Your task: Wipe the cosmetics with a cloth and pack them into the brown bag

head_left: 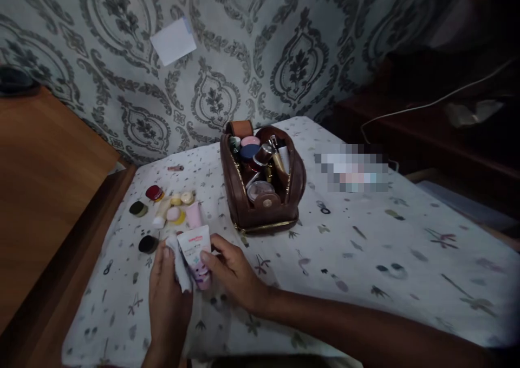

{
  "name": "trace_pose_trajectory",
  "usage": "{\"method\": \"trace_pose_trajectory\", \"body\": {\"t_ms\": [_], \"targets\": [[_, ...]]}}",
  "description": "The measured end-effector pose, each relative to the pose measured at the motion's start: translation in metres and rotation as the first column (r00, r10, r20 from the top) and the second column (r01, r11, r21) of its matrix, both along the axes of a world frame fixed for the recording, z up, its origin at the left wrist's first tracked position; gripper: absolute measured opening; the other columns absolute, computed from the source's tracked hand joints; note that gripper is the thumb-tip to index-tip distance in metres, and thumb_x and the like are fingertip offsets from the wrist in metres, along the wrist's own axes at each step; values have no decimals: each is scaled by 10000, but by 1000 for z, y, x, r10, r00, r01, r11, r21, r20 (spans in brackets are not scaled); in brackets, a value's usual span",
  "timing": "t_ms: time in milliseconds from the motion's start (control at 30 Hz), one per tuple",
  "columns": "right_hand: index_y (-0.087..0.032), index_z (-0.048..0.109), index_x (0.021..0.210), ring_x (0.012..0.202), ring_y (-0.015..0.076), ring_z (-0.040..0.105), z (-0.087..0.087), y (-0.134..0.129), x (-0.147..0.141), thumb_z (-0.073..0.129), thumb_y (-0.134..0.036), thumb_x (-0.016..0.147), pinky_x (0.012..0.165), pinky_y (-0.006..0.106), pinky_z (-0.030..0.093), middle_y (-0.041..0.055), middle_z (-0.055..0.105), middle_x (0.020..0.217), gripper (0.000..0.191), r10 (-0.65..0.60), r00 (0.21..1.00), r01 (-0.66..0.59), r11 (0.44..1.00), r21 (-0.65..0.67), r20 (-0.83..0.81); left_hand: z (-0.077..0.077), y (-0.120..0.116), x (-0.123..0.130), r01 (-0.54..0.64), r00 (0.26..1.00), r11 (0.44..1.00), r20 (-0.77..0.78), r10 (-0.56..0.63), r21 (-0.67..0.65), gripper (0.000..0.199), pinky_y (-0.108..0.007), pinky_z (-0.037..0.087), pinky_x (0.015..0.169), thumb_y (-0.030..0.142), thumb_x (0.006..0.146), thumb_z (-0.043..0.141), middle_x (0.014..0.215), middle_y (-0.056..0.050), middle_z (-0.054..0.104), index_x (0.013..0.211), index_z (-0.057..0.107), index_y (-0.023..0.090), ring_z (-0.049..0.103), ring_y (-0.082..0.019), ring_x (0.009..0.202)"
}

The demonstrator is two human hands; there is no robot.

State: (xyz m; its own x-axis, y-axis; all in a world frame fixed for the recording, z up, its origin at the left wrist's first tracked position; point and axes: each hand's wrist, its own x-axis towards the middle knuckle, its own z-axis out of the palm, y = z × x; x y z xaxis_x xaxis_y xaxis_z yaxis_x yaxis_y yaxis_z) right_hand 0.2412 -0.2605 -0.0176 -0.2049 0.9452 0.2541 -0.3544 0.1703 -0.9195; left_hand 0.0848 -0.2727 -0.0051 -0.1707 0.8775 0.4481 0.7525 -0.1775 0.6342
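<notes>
My right hand (233, 270) grips a white and pink squeeze tube (195, 249) with its thumb across the front. In my left hand (168, 281) is a folded white cloth (181, 265), held right beside the tube's left edge. Beyond my hands lie several small cosmetics: a pink tube (194, 215), a cream tube (161, 212), a jar with a pink lid (174, 214), a dark red-lidded jar (154, 193) and black-lidded jars (148, 243). An unzipped brown toiletry bag (266, 216) packed with cosmetics stands to the right of them.
The patterned white cloth (345, 249) covers the table. A patterned wall with a white paper (174, 40) rises behind. Wooden furniture (49, 168) stands at the left. A pale cable (422, 107) runs at the right, near a blurred-out patch (353, 168).
</notes>
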Motion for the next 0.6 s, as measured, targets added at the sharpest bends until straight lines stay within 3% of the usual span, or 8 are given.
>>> {"method": "trace_pose_trajectory", "body": {"t_ms": [67, 133, 233, 367, 500, 600], "targets": [[-176, 521, 827, 745, 126, 483, 2, 1, 1, 517, -482, 953, 720, 253, 424, -15, 507, 775, 330, -36, 999, 36, 999, 0, 12, -3, -2, -2, -16, 1000, 1000, 23, 17, -14, 500, -524, 449, 1064, 459, 728, 667, 1283, -164, 636, 1148, 652, 187, 537, -390, 1255], [-171, 544, 809, 745, 125, 481, 5, 2, 3, 560, -490, 932, 718, 249, 425, -14, 518, 765, 342, -88, 996, 88, 996, 1, 21, -3, -4, 3, -9, 997, 998, 78, 14, -66, 475, -533, 437, 1073, 481, 800, 603, 1307, -160, 626, 1174, 644, 192, 539, -378, 1263], [-164, 581, 857, 700, 114, 501, 12, 2, 5, 591, -525, 906, 646, 230, 453, -10, 539, 774, 365, -82, 995, 79, 996, -51, -62, 2, -10, 19, 61, 961, 985, 275, -15, -159, 457, -454, 486, 1028, 511, 932, 475, 1289, -120, 645, 1255, 602, 213, 580, -306, 1231], [-173, 568, 928, 614, 88, 503, 16, 0, 6, 631, -578, 861, 495, 181, 461, -10, 547, 788, 415, -19, 978, -16, 986, -167, -206, -3, -16, 31, 132, 862, 974, 506, -21, -184, 568, -359, 499, 1006, 574, 906, 542, 1343, -108, 622, 1345, 522, 214, 588, -274, 1233], [-186, 549, 954, 565, 81, 502, 13, -4, 3, 660, -560, 849, 403, 144, 402, -16, 552, 755, 404, -17, 966, -31, 983, -179, -258, -21, -19, 21, 98, 940, 985, 338, -45, -140, 486, -353, 585, 854, 543, 938, 486, 1207, -91, 693, 1330, 549, 263, 668, -277, 1108], [-202, 529, 1087, 424, 65, 449, 10, -7, 1, 616, -537, 887, 374, 180, 406, -36, 555, 718, 400, 68, 966, -104, 985, -136, -249, -37, -23, 6, 61, 979, 996, 200, -46, -67, 343, -483, 579, 893, 508, 875, 590, 1036, -113, 714, 1100, 678, 266, 641, -353, 1133]]}}
